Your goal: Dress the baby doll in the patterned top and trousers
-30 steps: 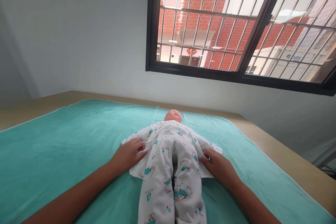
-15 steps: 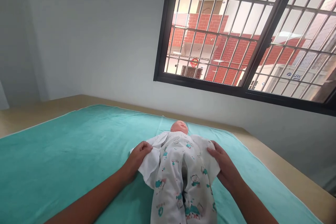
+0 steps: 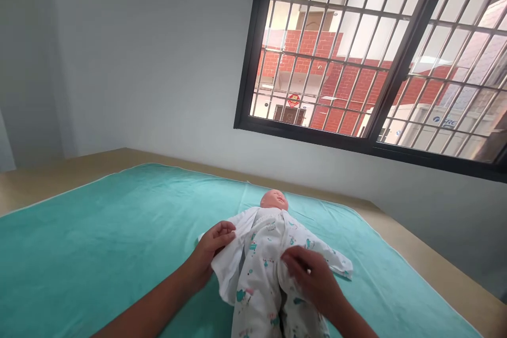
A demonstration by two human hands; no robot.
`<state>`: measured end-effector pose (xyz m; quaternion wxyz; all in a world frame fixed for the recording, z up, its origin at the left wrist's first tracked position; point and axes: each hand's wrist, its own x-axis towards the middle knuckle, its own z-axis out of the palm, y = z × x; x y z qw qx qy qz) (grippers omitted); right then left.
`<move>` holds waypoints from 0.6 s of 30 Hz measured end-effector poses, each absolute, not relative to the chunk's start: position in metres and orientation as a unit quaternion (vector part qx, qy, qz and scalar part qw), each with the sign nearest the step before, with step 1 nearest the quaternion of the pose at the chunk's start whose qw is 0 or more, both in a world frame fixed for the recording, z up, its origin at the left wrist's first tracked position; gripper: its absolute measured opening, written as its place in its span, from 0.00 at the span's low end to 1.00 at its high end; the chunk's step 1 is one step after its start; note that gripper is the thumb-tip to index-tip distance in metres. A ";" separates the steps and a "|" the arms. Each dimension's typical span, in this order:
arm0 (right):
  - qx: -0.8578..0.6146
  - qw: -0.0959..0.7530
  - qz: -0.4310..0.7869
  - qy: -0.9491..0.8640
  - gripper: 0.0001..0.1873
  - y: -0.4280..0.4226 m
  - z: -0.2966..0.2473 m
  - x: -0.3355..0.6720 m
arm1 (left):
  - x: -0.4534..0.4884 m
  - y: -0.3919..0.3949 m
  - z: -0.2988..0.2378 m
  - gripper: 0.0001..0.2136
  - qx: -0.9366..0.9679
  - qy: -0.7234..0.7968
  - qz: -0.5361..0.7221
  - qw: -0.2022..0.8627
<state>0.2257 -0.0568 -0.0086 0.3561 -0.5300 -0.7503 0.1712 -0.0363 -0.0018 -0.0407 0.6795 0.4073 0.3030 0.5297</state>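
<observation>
A baby doll (image 3: pixel 274 199) lies on its back, head away from me, in a white shirt (image 3: pixel 317 245) with a teal animal print and matching trousers (image 3: pixel 257 280). The trousers reach up over the doll's belly. My left hand (image 3: pixel 210 247) is closed on the left front flap of the shirt, which is folded outward with its plain white inside showing. Over the trousers, my right hand (image 3: pixel 312 274) pinches the edge of the right front flap, drawn inward across the doll. The right sleeve lies spread out on the blanket. The doll's feet are out of view.
A teal blanket (image 3: pixel 119 232) lies under the doll on a tan surface (image 3: pixel 95 157). Behind it rises a grey-white wall (image 3: pixel 158 63) with a barred, black-framed window (image 3: pixel 317 132) at upper right.
My right hand has moved inward and toward me, bringing the right flap from the outer side over the trousers. The right sleeve now shows. My left hand keeps its hold.
</observation>
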 end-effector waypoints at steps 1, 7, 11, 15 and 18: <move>-0.537 0.381 0.170 -0.733 0.16 -0.046 -0.001 0.228 | -0.035 -0.002 -0.043 0.15 0.411 0.310 0.527 0.676; -0.537 0.283 0.071 -0.792 0.09 0.044 0.030 0.211 | -0.033 0.003 -0.055 0.19 0.435 0.322 0.505 0.672; -0.554 0.144 0.085 -0.816 0.14 0.086 0.031 0.202 | -0.038 0.005 -0.053 0.19 0.420 0.331 0.516 0.669; -0.528 0.089 0.113 -0.837 0.12 0.103 0.034 0.202 | -0.040 0.008 -0.053 0.20 0.413 0.329 0.520 0.672; -0.518 0.090 0.094 -0.845 0.12 0.105 0.037 0.200 | -0.038 0.009 -0.055 0.21 0.415 0.331 0.515 0.673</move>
